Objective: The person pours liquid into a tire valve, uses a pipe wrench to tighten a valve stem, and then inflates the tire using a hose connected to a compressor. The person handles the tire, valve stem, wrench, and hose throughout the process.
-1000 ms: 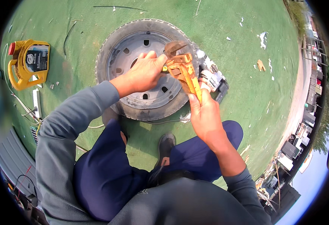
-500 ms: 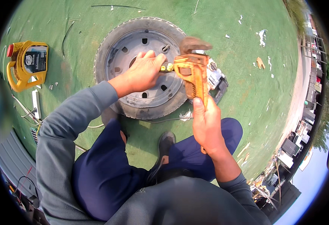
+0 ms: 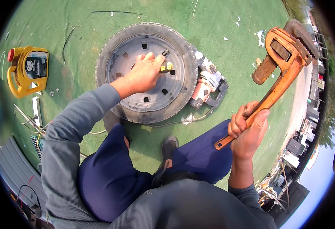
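A car wheel with a grey steel rim lies flat on green matting in front of me. My left hand rests over the rim's centre and grips a small tool with a yellow handle, held against the rim. My right hand is raised to the right, away from the wheel, closed around the handle of a large orange pipe wrench. The wrench's rusty jaws point up and away from me.
A power tool with a white and orange body lies against the wheel's right side, its cable running under the tyre. A yellow oil jug lies at the left. My dark shoe is just below the wheel.
My right hand has swung the pipe wrench up and to the right, off the wheel's centre. My left hand has stayed on the rim with the yellow-handled tool.
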Motion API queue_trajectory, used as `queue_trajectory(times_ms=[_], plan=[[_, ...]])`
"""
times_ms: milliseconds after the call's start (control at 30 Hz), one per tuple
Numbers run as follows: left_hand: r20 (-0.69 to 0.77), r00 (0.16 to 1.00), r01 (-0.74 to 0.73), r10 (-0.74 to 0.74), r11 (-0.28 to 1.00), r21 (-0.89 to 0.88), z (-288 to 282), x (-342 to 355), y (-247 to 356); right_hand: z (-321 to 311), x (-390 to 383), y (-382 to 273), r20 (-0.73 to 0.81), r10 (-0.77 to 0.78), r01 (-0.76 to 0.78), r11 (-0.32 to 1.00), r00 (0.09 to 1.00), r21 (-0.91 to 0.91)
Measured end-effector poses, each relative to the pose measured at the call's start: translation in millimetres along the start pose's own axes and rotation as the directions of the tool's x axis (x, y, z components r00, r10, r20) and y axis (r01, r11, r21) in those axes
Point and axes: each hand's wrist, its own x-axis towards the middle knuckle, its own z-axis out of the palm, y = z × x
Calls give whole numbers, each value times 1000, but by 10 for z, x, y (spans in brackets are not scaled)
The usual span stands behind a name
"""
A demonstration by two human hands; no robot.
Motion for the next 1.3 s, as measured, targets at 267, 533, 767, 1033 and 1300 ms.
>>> queue_trajectory(times_ms=[267, 533, 767, 1033, 1300], plan=[[5, 1000, -5, 4, 1000, 8, -40, -63, -25, -93, 69, -243, 106, -270, 219, 912, 957, 347], [96, 994, -44, 46, 999, -21, 84, -125, -27, 278, 149, 912, 186, 613, -562, 784, 768, -263], [65, 998, 7, -5, 999, -33, 23, -121, 8, -62, -80, 318, 108, 47, -49, 999, 993, 21], [20, 999, -31, 32, 998, -50, 16, -203, -56, 346, -270, 1145, 292, 558, -475, 823, 777, -310], [-328, 945, -37, -16, 987, -155, -590, 83, 250, 81, 40, 681, 171, 314, -292, 945, 934, -145]])
